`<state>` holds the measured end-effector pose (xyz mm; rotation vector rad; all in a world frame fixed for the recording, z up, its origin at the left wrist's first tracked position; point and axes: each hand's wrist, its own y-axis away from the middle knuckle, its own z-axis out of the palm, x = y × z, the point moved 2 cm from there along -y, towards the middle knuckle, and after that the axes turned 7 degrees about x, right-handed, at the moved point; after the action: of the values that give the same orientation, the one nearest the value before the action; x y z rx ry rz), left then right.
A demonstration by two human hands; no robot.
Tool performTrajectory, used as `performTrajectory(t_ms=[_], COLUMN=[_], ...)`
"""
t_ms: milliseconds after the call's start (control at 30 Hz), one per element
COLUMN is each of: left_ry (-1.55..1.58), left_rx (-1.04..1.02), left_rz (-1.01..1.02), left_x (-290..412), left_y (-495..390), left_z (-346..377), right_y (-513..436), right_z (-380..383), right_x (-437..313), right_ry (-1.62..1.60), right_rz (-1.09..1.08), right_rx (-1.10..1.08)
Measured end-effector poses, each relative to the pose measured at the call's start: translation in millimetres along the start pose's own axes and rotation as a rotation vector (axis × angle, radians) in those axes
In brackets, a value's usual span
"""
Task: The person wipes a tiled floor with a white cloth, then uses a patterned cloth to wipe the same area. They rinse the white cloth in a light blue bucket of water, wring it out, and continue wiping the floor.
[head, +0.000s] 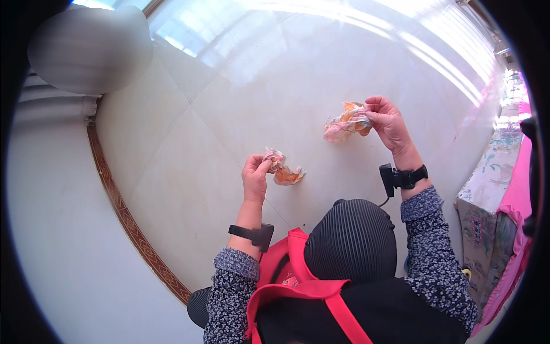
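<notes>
Thumb and fingers of my left hand [255, 175] pinch a small crumpled piece of thin material [288, 175], pink, white and orange. Its lower end hangs toward the right, over the pale tiled floor [206, 142]. Farther forward and to the right, my right hand [386, 122] grips a larger crumpled piece [347, 124] in the same colours, with loose threads at its left edge. The two pieces are apart from each other. Whether they are cloth or paper I cannot tell.
A white wall with a brown patterned skirting [129, 223] curves along the left. On the right stands a floral-patterned box [481, 193] beside pink ruffled fabric [515, 202]. My bent knee [354, 241] and red apron [296, 279] are close below my hands. A blurred patch covers the upper left.
</notes>
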<state>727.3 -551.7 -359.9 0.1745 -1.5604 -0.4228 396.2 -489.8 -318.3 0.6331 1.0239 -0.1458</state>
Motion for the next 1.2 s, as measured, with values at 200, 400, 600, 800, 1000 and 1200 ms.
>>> performTrajectory(t_ms=[200, 400, 600, 800, 1000, 1200], left_ry=[0.02, -0.844, -0.954, -0.796, -0.772, -0.846], left_rx=[-0.188, -0.616, -0.355, -0.3, -0.316, -0.286], left_rz=[0.253, 0.246, 0.04, -0.196, -0.205, -0.178], left_x=[39.7, -31.6, -57.6, -78.0, -82.3, -85.9], left_y=[25.6, 51.6, 51.3, 58.9, 51.2, 36.1], left_z=[71.9, 73.3, -5.9, -13.1, -30.3, -34.2], right_y=[33.0, 45.9, -9.7, -35.2, -7.4, 150.4], right_z=[16.0, -33.5, 1.3, -9.5, -196.3, -396.2], right_x=[-18.3, 45.0, 123.9, 184.1, 135.1, 133.5], right_ry=[-0.09, 1.481, 1.366, 1.647, 1.787, 1.487], right_rz=[-0.131, -0.215, -0.673, -0.721, -0.554, 0.626], right_rx=[-0.302, 0.119, 0.068, -0.161, 0.625, 1.723])
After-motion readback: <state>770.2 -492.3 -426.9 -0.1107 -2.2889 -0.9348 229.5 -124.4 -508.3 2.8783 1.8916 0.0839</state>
